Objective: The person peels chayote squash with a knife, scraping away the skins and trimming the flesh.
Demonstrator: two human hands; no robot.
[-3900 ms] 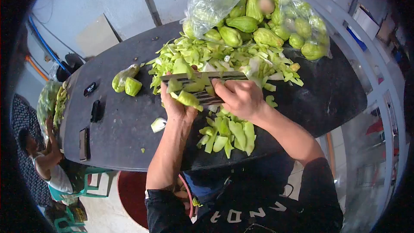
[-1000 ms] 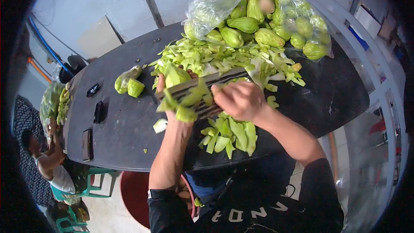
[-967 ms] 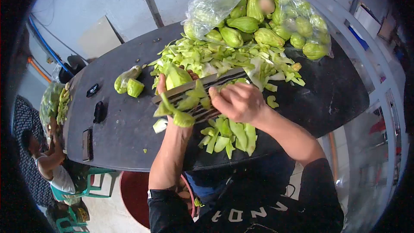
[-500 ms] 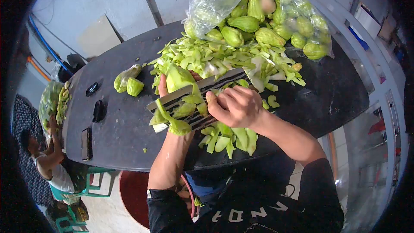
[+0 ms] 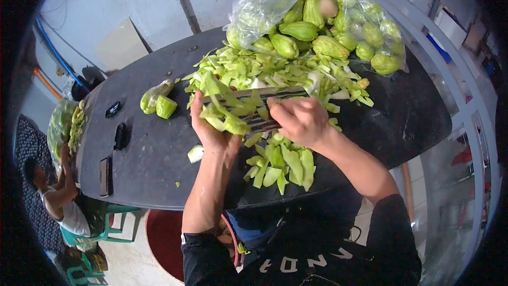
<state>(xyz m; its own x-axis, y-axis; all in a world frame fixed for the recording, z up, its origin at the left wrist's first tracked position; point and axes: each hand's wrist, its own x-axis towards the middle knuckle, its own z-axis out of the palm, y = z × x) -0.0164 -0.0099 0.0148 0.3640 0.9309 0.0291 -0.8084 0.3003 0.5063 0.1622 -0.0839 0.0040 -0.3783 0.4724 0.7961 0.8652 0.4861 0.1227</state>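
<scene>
My left hand [image 5: 218, 140] is closed around a pale green chayote [image 5: 214, 119], which is largely covered by strips of peel. In my right hand [image 5: 301, 119] is a wide knife [image 5: 264, 123] with a dark, streaked blade. Its blade lies beside the chayote, with pieces of peel [image 5: 241, 108] against it; my fingers hide the grip. Below the knife, a small heap of cut strips [image 5: 286, 164] lies on the dark table [image 5: 159, 164]. A pale cut piece [image 5: 196, 153] rests left of my left wrist.
Behind my hands spreads a big pile of peelings [image 5: 254, 69], then a clear plastic bag [image 5: 254, 8] full of chayotes [image 5: 300, 30]. Two chayote pieces [image 5: 166, 107], dark objects [image 5: 121, 135] and a phone-like slab [image 5: 106, 176] lie left. Another person [image 5: 63, 201] sits far left.
The knife has moved right and its blade tip no longer extends past my left wrist. My left hand has turned, showing its thumb and palm. The pale piece now shows on the table.
</scene>
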